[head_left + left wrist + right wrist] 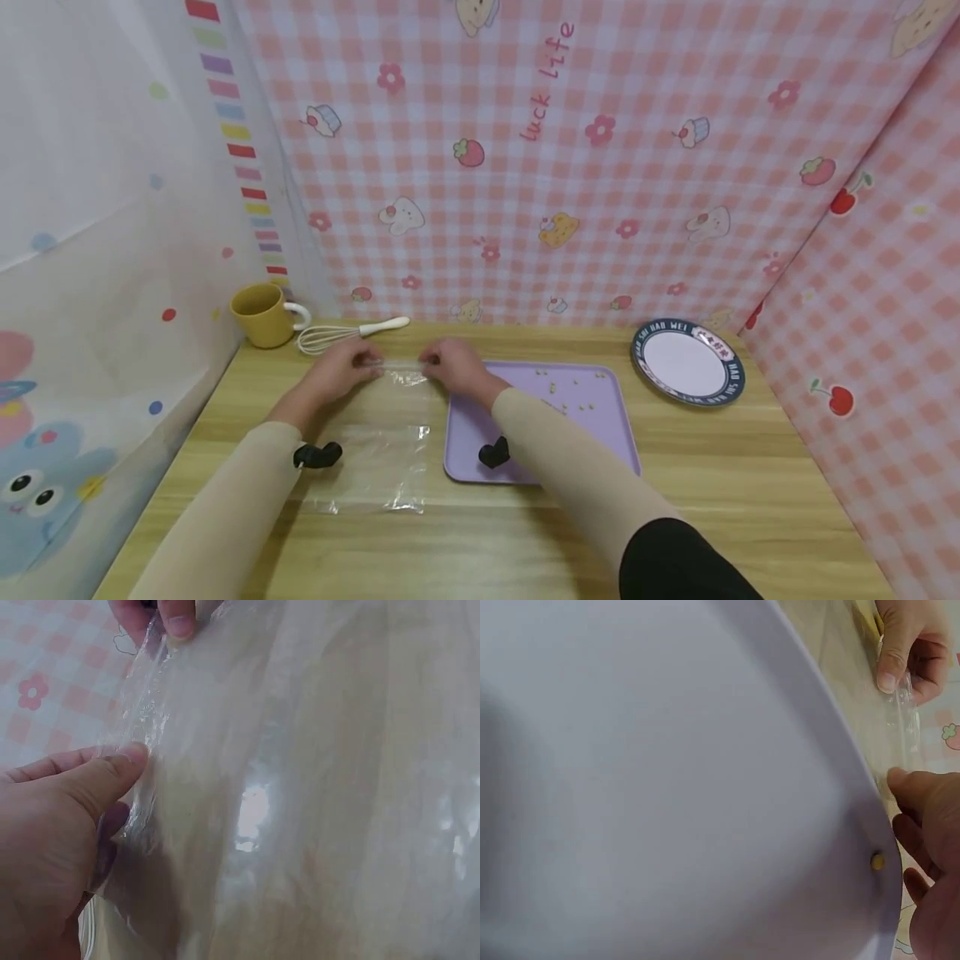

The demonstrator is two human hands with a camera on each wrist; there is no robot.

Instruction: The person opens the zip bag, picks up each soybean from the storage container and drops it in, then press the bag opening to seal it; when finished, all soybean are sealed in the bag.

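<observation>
1. Pink-and-white checked cloth (450,192), printed with strawberries, flowers and cupcakes, is hung behind a wood-grained table (712,500).
2. Flat on the table, left of a lilac tray (468,433), a clear plastic bag (382,471) is spread, its far edge held in both hands.
3. One end of that edge is pinched by the left hand (341,371), with the thumb laid over the film and the fingers bent beneath it.
4. Near the other end, the edge is pinched by the right hand (459,367), between thumb and bent fingers; its forearm is stretched across the tray.
5. Small yellowish pieces (552,387) are scattered over the tray, and one is seen close to its rim in the right wrist view.
6. Behind the left hand, a whisk (330,336) is laid beside a yellow mug (264,317).
7. At the far right, a dark-rimmed plate (682,362) is placed.
</observation>
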